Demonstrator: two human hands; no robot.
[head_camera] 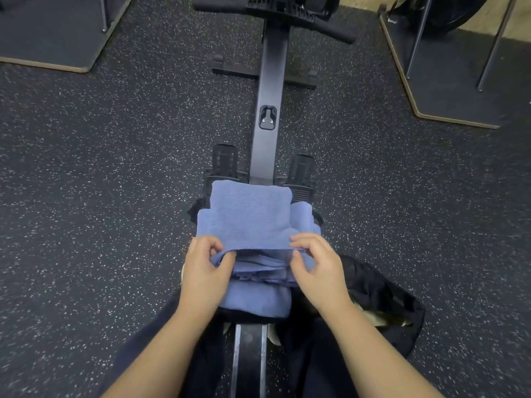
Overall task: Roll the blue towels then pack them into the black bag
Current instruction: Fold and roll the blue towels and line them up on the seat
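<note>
A speckled rubber gym floor (115, 196) surrounds a rowing machine (268, 90), whose seat end carries a stack of blue towels (250, 216). None looks rolled yet, and the black bag (382, 294) lies open on the floor just right of the rail, so nearly everything seems left. The left hand (205, 265) and right hand (314, 264) each pinch the top towel's near edge, fingers curled, wrists low.

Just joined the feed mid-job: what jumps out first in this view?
A stack of blue towels sits at centre frame on the rowing machine, whose dark rail runs away up the middle. The left hand and right hand each pinch the near edge of the top towel. The black bag lies open on the speckled floor, low and to the right.
</note>
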